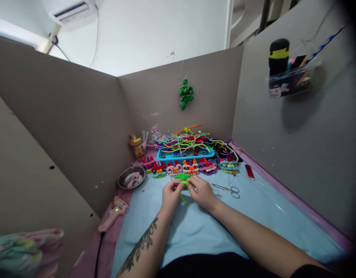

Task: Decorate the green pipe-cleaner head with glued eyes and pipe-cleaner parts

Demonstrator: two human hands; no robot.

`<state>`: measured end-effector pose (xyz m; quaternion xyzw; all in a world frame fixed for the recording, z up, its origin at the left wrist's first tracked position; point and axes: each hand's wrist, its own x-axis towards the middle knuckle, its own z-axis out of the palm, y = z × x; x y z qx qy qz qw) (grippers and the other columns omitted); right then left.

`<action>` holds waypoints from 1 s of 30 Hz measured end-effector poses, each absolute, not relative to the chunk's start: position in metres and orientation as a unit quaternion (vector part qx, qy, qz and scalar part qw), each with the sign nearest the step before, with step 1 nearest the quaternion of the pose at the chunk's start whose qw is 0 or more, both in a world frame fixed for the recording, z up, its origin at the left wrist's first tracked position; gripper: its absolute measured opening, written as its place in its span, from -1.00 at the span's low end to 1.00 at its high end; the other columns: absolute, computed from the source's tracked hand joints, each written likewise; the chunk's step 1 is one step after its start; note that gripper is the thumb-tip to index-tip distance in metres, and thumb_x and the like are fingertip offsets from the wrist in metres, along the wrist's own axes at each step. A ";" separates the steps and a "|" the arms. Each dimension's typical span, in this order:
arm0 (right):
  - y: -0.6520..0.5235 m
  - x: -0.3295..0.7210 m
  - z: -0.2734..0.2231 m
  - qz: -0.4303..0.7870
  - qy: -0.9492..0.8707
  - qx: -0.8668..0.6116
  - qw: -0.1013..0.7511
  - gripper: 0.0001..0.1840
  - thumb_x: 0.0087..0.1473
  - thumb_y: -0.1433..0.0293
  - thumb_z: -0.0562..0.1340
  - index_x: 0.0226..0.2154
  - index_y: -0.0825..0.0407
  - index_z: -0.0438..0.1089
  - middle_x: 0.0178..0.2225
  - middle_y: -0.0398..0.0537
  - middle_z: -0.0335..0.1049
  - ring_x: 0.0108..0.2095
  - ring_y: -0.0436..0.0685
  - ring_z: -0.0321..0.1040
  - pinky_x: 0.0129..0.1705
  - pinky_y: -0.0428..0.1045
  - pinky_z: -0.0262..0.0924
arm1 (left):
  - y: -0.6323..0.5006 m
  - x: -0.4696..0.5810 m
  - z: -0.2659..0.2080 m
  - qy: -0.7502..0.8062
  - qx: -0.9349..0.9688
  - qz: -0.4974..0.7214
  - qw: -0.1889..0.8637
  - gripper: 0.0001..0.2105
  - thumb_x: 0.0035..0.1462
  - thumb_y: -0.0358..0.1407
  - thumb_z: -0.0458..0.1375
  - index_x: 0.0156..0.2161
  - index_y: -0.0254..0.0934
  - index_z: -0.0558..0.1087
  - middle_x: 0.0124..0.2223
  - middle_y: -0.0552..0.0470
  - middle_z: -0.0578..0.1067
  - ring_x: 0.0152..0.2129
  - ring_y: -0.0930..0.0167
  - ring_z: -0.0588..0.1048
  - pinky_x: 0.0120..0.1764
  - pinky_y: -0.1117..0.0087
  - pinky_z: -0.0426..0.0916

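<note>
My left hand [171,193] and my right hand [203,192] meet over the blue cloth [149,227]. Between their closed fingertips is a green fuzzy pipe-cleaner piece [182,176], pinched from both sides. A lighter yellow-green strand [184,199] curls down below the fingers. Fingers hide part of the piece, so its full shape does not show. Just beyond it stands a row of several colourful pipe-cleaner animal heads, among them an orange and pink one [191,167] and a blue and yellow one [228,166]. Scissors [228,189] lie right of my right hand.
Behind the row, a blue tray [166,156] overflows with loose pipe cleaners [183,142]. At left are a metal bowl [123,178] and a pink glue gun [112,218] with a cord. Grey panels enclose three sides; a plastic holder [290,83] hangs on the right one.
</note>
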<state>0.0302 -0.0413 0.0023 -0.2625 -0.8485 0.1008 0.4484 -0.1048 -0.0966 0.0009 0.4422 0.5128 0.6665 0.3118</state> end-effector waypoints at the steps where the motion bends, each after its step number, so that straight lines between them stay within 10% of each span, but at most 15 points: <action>1: -0.041 0.030 0.002 0.104 -0.846 -0.266 0.450 -0.85 0.11 0.45 0.08 -0.38 0.02 0.35 -0.42 -0.06 0.38 -0.35 0.10 0.30 -0.29 -0.03 0.16 | -0.097 -0.105 0.001 0.512 0.446 0.664 0.312 -0.81 -0.14 -0.27 0.26 -0.38 -0.34 0.51 -0.46 0.01 0.51 -0.49 0.41 0.43 -0.35 0.42 0.31; 30: -0.039 0.028 0.001 0.103 -0.818 -0.290 0.486 -0.93 0.04 0.48 0.16 -0.38 0.03 0.34 -0.33 -0.01 0.30 -0.25 0.17 0.26 -0.21 0.04 0.20 | -0.093 -0.102 -0.003 0.505 0.403 0.671 0.364 -0.85 -0.21 -0.29 0.30 -0.50 -0.35 0.53 -0.59 0.08 0.44 -0.60 0.49 0.33 -0.42 0.45 0.22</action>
